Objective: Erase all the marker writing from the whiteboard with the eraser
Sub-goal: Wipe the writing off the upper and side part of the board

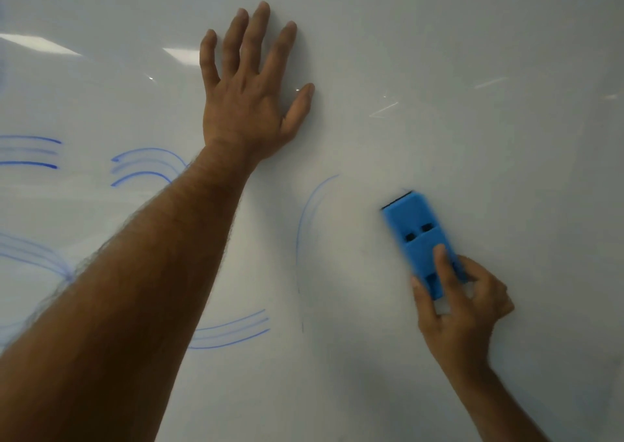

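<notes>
— Nearest, what's the left hand (248,98) doing?
— Lying flat on the whiteboard (472,53), fingers straight and spread.
— And the right hand (462,303)?
— Gripping the blue eraser (420,235), pressed against the board at lower right.
— Writing?
— Blue marker strokes (145,166) lie left; a faint arc (305,222) sits between the hands.

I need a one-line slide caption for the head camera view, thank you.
Right hand wipes blue block eraser over glossy whiteboard; flat left hand braces it, blue marker strokes remain.
</notes>
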Available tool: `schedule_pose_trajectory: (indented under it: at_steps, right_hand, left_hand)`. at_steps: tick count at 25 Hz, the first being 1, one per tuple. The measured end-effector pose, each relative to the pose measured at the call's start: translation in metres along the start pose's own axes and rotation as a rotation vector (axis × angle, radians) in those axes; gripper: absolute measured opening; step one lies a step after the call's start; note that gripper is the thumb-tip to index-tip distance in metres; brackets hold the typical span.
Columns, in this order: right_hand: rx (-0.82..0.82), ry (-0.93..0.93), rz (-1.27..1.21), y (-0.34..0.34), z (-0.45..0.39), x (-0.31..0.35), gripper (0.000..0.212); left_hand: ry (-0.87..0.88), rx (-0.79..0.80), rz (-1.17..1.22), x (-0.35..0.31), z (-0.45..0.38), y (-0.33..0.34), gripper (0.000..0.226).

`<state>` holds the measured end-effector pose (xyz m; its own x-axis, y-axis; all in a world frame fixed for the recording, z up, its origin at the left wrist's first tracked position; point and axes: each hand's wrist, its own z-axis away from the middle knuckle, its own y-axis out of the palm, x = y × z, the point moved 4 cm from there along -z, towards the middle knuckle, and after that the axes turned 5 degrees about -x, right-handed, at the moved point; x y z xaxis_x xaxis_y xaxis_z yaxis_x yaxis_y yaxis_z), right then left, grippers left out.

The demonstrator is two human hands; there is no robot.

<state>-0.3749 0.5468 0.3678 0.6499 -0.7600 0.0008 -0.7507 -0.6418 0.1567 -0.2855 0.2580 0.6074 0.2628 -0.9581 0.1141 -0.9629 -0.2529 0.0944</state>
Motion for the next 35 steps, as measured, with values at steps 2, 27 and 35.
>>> schedule_pose_trajectory:
  at_steps: [2,27,35]
  right_hand:
    - [0.092,-0.234,0.037,0.002,0.005,0.009,0.059]
    - [-0.075,0.164,-0.004,0.018,-0.051,0.009,0.06]
    - [0.171,-0.489,-0.058,0.029,-0.047,0.063,0.052]
  left_hand:
    - [0.0,0.001,0.003,0.001,0.0,0.0,0.069]
    - [0.001,0.004,-0.003,-0.002,0.0,-0.002,0.068]
    - [0.007,0.056,-0.023,-0.001,-0.001,-0.003,0.071]
